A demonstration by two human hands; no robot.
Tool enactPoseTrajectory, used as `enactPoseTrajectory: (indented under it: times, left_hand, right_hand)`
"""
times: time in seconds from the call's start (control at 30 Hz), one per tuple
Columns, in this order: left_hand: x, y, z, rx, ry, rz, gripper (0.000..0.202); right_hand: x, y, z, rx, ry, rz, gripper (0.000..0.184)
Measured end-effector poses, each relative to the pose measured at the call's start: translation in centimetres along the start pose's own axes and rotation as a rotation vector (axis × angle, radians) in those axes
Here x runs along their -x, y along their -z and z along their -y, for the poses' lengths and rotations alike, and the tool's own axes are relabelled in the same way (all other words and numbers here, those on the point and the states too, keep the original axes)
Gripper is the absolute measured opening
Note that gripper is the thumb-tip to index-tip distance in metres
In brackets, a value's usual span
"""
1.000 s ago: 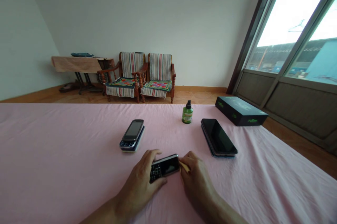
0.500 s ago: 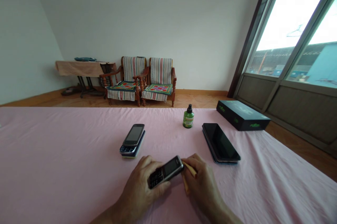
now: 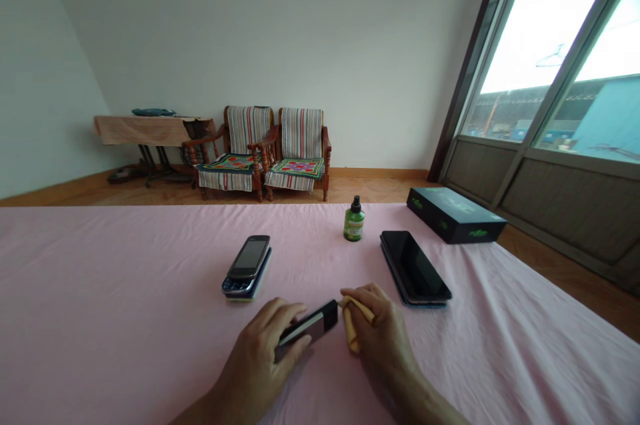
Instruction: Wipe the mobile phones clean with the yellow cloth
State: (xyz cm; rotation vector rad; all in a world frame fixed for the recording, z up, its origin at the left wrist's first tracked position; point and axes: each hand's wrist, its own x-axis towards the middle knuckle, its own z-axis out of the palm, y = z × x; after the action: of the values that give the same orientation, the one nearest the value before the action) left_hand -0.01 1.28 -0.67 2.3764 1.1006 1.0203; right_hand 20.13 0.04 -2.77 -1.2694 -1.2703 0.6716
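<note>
My left hand grips a small keypad mobile phone, which is tilted so that its side edge and a flat grey-brown face show; its screen is turned out of sight. Close to the phone's far end, my right hand is closed on a folded yellow cloth, part of which hangs below the fingers. Whether the cloth touches the phone I cannot tell. Beyond my left hand, a slider phone rests on top of a dark blue item. A black tablet lies on another flat item to the right.
Everything stands on a pink cloth over a wide surface. A green spray bottle with a black cap stands behind the hands. A flat black box is at the back right. Two wooden chairs stand by the wall.
My left hand has turned the phone over sideways, so its screen and keypad no longer show. My right hand with the cloth stays near the phone's end. The view has shifted slightly.
</note>
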Motion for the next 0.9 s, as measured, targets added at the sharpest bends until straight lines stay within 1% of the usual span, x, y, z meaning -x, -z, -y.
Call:
enactPoseTrajectory:
  times: [0.07,0.2,0.27,0.33,0.43,0.53,0.67,0.8,0.9]
  left_hand:
    - [0.2,0.4,-0.1,-0.071,-0.045,-0.025,0.020]
    - [0.2,1.1,-0.6,-0.132,-0.112,0.004,0.025]
    - [0.3,1.2,-0.8,-0.106,-0.101,0.017,0.024]
    - [0.4,1.0,-0.8,-0.059,-0.090,0.040,0.024]
    - [0.7,0.5,-0.5,0.012,-0.101,0.047,0.026]
    - [0.9,0.2,-0.3,0.047,-0.091,0.034,0.025]
    - [0.7,0.1,-0.4,0.066,-0.061,0.055,0.026]
    - [0.7,-0.1,-0.6,0.072,0.015,-0.006,0.033]
    - [1.0,-0.5,-0.5,0.075,0.090,-0.059,0.042]
  right_hand:
    - [-0.2,0.1,0.0,0.014,-0.006,-0.019,0.024]
    - [-0.5,0.2,-0.2,0.074,-0.002,-0.052,0.023]
    - [-0.5,0.0,-0.3,0.107,0.013,-0.046,0.021]
    - [-0.4,-0.1,-0.3,0.135,0.035,-0.008,0.019]
    - [-0.2,-0.3,0.0,0.154,0.065,0.045,0.024]
    - [-0.2,0.0,0.9,0.131,0.091,0.056,0.026]
    - [-0.2,0.5,1.9,0.127,0.221,0.066,0.025]
    - [0.0,0.4,1.5,0.315,0.362,0.063,0.027]
    - [0.8,-0.3,1.2,0.437,0.450,0.104,0.031]
